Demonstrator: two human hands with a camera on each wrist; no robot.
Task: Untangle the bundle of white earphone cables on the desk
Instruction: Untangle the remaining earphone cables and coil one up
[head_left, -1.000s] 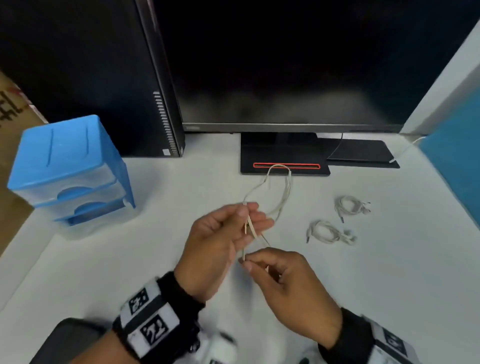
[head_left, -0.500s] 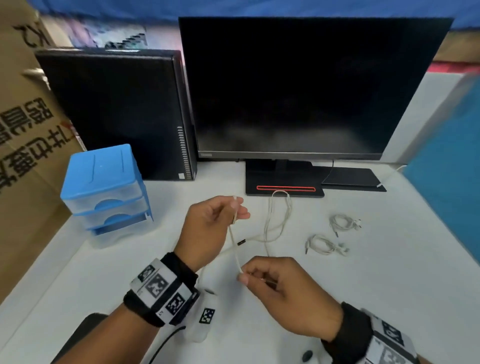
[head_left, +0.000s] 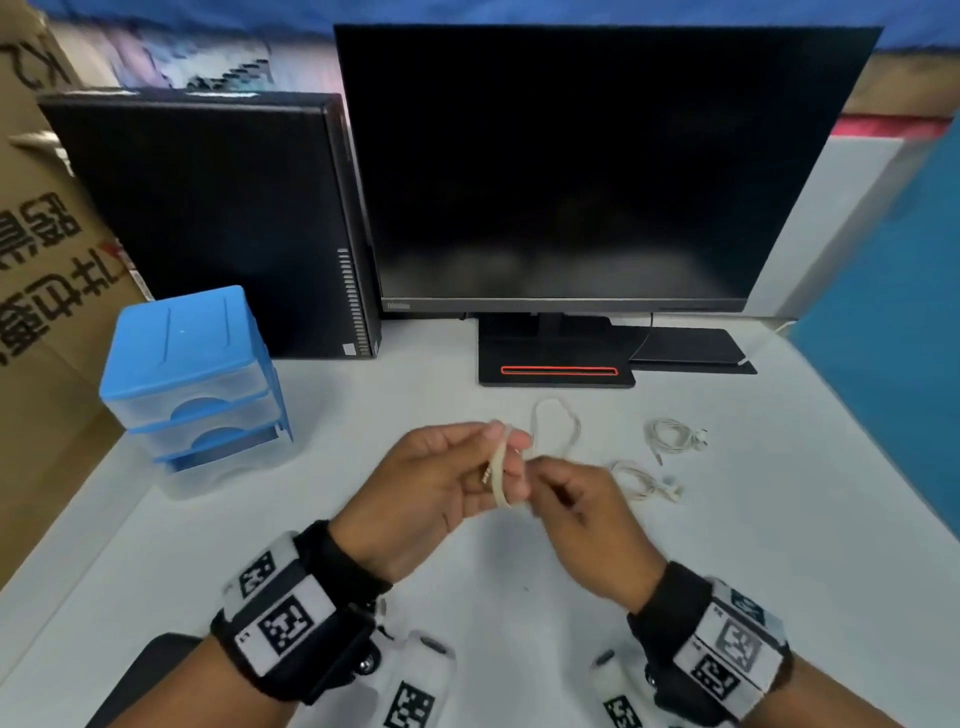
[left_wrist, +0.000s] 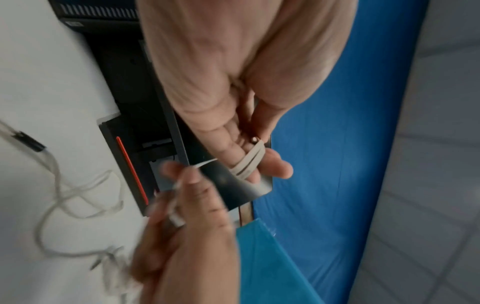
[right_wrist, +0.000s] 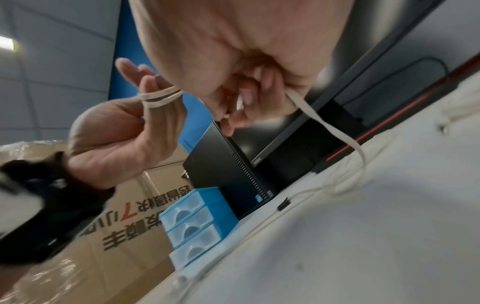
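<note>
Hands meet above the white desk (head_left: 779, 519), in front of the monitor (head_left: 597, 166). From overhead, the left hand (head_left: 431, 488) holds a white earphone cable (head_left: 500, 475) pinched between thumb and fingertips, and the right hand (head_left: 582, 506) grips the same cable just beside it; a slack loop runs from the hands to the desk near the monitor base. The left wrist camera alone shows two turns of cable wound round the left fingers (left_wrist: 249, 164), with the metal plug tip at the thumb. The right wrist camera alone shows the strand leaving the right hand's curled fingers (right_wrist: 249, 96) and dropping to the desk.

At far left stands a blue drawer unit (head_left: 192, 384); its clear drawers are closed, contents not discernible. To the right of the hands, two coiled earphone sets (head_left: 672, 435) lie on the desk, apart from each other and from the held cable.
</note>
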